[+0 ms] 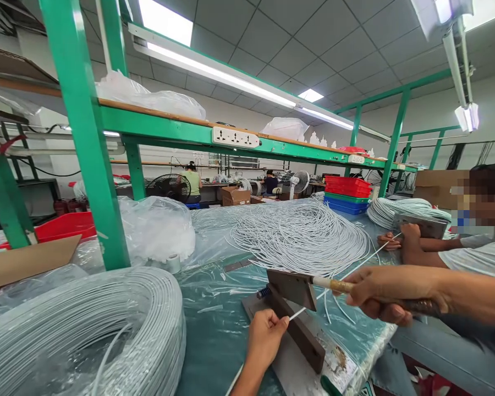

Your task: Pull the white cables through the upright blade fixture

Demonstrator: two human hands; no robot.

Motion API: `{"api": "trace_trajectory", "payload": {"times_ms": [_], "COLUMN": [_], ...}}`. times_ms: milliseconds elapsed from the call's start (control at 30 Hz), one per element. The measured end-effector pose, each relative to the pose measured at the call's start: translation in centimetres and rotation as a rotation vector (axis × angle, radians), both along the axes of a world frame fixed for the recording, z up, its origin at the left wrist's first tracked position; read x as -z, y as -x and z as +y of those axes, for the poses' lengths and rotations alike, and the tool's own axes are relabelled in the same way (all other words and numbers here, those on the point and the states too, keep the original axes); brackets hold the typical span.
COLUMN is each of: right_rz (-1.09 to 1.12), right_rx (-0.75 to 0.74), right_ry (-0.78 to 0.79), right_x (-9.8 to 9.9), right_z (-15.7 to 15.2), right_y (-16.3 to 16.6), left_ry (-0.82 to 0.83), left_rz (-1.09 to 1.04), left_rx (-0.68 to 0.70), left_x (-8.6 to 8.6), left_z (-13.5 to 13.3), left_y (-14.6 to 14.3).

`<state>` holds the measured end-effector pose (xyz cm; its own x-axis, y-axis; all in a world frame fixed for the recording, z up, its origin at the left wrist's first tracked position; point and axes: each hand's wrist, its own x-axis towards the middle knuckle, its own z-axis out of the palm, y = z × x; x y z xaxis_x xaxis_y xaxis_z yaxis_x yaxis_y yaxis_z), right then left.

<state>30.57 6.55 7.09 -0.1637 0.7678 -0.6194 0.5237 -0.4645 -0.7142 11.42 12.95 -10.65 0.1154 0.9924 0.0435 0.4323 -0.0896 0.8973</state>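
Observation:
My left hand (266, 336) is closed, pinching a thin white cable (297, 313) between thumb and forefinger. The cable runs across the cutter's dark bar (299, 333) and under its raised blade (293, 290). Around the long handle (341, 286) of this lever cutter, my right hand (391, 291) is wrapped, to the right of the blade. The cutter's metal base plate (286, 374) rests on the green table covering. Beyond the blade lies a wide loose heap of white cable (301, 236). A thick wound coil of cable (160, 324) sits left of my left hand.
At the right, a co-worker (474, 256) handles cable at another metal plate (423, 225). Stacked red, green and blue trays (346, 195) stand behind the heap. A green shelf post (86, 143) rises at left, near a plastic bag (159, 228). A shelf beam (173, 124) crosses overhead.

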Motion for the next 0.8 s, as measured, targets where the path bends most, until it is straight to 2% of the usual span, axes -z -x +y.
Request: {"api": "trace_trajectory", "payload": {"times_ms": [300,367,567,800], "right_rz": [0.145,0.177,0.287,0.259], "right_rx": [0.067,0.087,0.125,0.09], "right_ry": [0.047,0.038,0.045,-0.012], "right_x": [3.8,4.6,6.9,7.1], "right_z": [-1.2,-1.4,-1.7,-1.6], "right_y": [-1.0,-1.3,-2.0,-1.9], "left_ry": [-0.17,-0.151,0.087,0.093], "left_rz": [0.152,0.111,-0.167,-0.332], "left_rx": [0.039,0.049,0.121,0.016], "left_x": [-1.0,-0.9,0.2,0.9], "left_z": [-1.4,-1.3,0.2,0.8], "left_y": [0.7,0.6,0.0,-0.9]}}
